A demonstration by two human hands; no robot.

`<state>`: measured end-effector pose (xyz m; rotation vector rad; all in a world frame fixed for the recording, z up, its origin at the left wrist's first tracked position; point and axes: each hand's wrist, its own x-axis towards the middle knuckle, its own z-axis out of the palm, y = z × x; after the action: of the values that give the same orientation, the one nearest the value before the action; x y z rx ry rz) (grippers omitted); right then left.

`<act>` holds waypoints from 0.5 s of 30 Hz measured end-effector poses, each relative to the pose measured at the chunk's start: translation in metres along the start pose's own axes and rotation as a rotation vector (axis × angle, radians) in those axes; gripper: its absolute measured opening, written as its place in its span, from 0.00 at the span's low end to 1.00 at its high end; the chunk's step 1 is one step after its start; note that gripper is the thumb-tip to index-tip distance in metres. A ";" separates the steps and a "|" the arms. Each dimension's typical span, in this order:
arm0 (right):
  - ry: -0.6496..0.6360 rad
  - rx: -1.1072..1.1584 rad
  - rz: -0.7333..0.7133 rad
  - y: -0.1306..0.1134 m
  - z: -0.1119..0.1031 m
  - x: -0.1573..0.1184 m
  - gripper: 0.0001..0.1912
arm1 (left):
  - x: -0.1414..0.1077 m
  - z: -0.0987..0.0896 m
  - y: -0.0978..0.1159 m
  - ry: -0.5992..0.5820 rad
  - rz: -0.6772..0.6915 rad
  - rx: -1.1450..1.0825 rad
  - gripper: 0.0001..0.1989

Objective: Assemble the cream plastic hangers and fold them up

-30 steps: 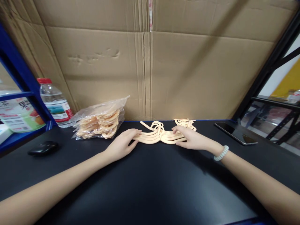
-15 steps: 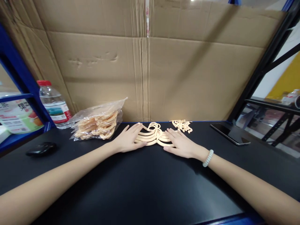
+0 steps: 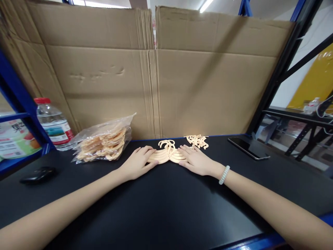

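A compact group of beige clothes hangers lies on the black table, their curved arms nested side by side. Their hooks fan out at the far side. My left hand holds the left ends, thumb along the near edge and fingers bent over the far side. At the right ends, my right hand grips in the same way, its thumb at the near edge. The hanger tips are hidden under both hands. Just beyond my right hand lies a loose pile of small beige hook-shaped pieces.
To the left are a clear plastic bag of beige pieces, a black computer mouse and a red-capped water bottle. A phone lies at the right. Cardboard stands along the table's back edge.
The hanger arms, spread with gaps before, are now pressed close together. Both hands have curled around their ends. The view has tilted up and shifted slightly right.
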<state>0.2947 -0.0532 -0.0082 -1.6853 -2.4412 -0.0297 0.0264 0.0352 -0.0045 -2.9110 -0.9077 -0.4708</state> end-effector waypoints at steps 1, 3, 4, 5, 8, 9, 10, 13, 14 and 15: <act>0.005 0.002 -0.003 0.000 0.000 0.000 0.36 | -0.001 0.001 0.001 0.016 -0.009 -0.012 0.25; 0.011 -0.001 -0.002 0.000 0.001 0.000 0.36 | -0.002 0.002 0.001 0.030 -0.024 -0.034 0.25; 0.011 -0.005 -0.002 0.001 0.001 0.000 0.36 | -0.002 0.002 0.001 0.032 -0.029 -0.041 0.25; 0.010 -0.008 -0.002 0.001 0.001 0.000 0.37 | -0.002 0.003 0.000 0.031 -0.035 -0.045 0.26; 0.010 0.002 0.003 0.002 0.002 0.001 0.37 | -0.003 0.004 -0.001 -0.009 -0.075 -0.047 0.29; 0.010 0.007 0.004 0.002 0.002 0.001 0.36 | -0.004 0.005 -0.001 -0.033 -0.089 -0.049 0.29; 0.011 0.011 0.005 0.002 0.002 0.001 0.36 | -0.004 0.005 -0.001 -0.055 -0.101 -0.051 0.30; 0.006 0.019 0.006 0.001 0.002 0.001 0.36 | -0.005 0.005 0.000 -0.090 -0.123 -0.051 0.30; 0.003 0.020 0.008 0.001 0.002 0.001 0.36 | -0.005 0.004 0.001 -0.093 -0.128 -0.052 0.31; -0.001 0.019 0.010 0.000 0.001 0.001 0.36 | -0.005 0.004 0.001 -0.094 -0.133 -0.055 0.31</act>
<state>0.2946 -0.0520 -0.0094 -1.6905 -2.4260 -0.0045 0.0241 0.0316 -0.0098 -2.9568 -1.1235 -0.3746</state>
